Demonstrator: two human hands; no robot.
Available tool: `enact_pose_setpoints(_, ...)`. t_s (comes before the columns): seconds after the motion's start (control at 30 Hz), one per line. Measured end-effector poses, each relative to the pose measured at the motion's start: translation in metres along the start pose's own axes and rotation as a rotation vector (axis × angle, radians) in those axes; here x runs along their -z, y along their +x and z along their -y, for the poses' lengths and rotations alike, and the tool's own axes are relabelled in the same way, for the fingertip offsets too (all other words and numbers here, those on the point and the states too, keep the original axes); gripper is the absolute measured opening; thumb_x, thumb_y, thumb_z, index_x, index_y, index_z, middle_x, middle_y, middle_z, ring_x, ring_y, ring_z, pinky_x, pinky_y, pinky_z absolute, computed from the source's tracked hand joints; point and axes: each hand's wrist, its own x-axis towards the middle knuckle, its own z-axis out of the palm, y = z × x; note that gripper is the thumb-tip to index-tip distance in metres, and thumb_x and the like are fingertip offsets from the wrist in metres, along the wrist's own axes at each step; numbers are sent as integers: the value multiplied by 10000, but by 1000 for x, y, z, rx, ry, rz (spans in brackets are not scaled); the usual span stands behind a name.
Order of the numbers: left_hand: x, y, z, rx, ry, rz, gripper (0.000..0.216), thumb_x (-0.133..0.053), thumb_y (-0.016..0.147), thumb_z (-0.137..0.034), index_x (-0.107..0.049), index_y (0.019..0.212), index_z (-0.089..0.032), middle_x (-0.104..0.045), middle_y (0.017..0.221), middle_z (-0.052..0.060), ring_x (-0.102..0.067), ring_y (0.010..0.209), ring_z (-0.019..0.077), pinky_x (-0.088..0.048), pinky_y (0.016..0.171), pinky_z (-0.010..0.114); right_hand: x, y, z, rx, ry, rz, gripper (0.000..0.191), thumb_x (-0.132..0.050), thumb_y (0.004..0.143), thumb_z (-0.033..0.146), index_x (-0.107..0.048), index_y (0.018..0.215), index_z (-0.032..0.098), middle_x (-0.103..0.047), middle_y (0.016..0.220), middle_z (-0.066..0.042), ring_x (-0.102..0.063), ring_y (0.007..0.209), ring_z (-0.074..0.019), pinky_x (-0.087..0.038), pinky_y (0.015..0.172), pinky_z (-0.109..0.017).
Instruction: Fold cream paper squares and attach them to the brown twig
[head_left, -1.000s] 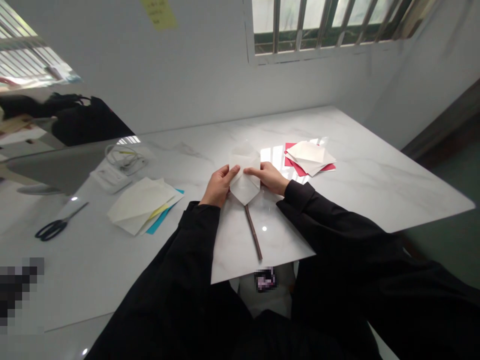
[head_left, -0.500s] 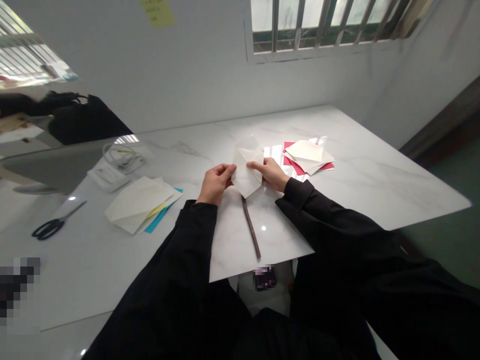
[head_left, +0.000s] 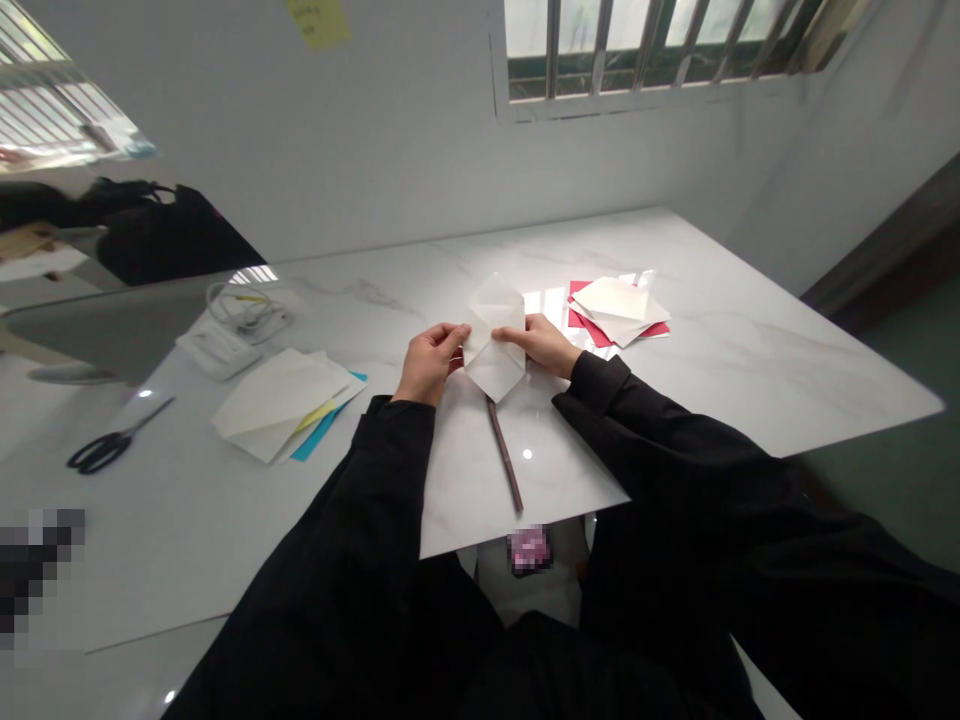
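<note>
Your left hand (head_left: 427,362) has its fingertips pinched on the left edge of the folded white paper piece (head_left: 493,340), thumb on top. Your right hand (head_left: 541,344) meets it from the other side, its fingers (head_left: 510,333) closed on the sheet near the centre fold. Both hands are gripping the paper; neither is spread wide. The piece sits just above the white marble-patterned table (head_left: 750,350), between the hands, its lower point hanging toward the table. Whether that point touches the surface cannot be told from this angle.

Judged by its look, the piece is very light, thin and limp where single-layered, stiffer along the folded edges. It will crease at any hard pinch and tear if pulled apart, so keep your hold on the layered edges and the fold line, not on the loose upper flap. It is likely to slip a little between dry fingertips.

Directly below the paper's point lies a thin brown stick (head_left: 505,454), running toward you, apart from both hands. To your right rests a stack of white and red paper sheets (head_left: 616,312); to your left, a stack of cream, yellow and blue sheets (head_left: 285,405). Further left lie black-handled scissors (head_left: 111,444) and a coiled white cable (head_left: 244,312).
</note>
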Motion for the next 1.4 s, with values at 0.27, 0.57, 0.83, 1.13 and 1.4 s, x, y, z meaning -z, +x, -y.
enact_pose_setpoints(0.27,1,1,2,-25,-25,15,528,-965,578,-553,-679,818,-178,-615,727,-6,-541,587,99,-476,554,235,-1,0,0,-18,30,-30,170,-822,820,289,-766,885,143,-800,886,-70,-716,778,-179,-576,679,-249)
enact_pose_setpoints(0.57,3,-2,1,-195,190,166,954,-807,655,-174,-531,1555,-329,-669,1287,95,-665,723,111,-603,703,280,8,10,1,-67,327,-229,135,-744,874,271,-708,986,202,-788,950,-44,-733,845,-196,-603,733,-291)
enact_pose_setpoints(0.83,2,-6,5,-454,496,327,440,-800,771,-278,-816,1209,-241,-690,1238,95,-677,852,158,-589,764,280,9,6,3,-102,172,-87,178,-826,847,314,-712,925,202,-771,918,-65,-720,783,-202,-601,710,-301)
enact_pose_setpoints(1.13,-1,-9,-1,-398,453,335,389,-873,765,-541,-876,962,-206,-618,830,29,-570,679,128,-516,684,277,7,5,4,-103,200,-91,108,-777,833,198,-725,902,134,-760,871,-75,-707,743,-185,-566,631,-267)
enact_pose_setpoints(1.4,0,-6,3,-371,458,450,440,-872,764,-578,-864,1011,-215,-647,936,52,-628,770,148,-527,675,270,5,3,4,-104,198,-88,77,-763,855,164,-729,907,119,-768,893,-82,-713,745,-180,-585,650,-264)
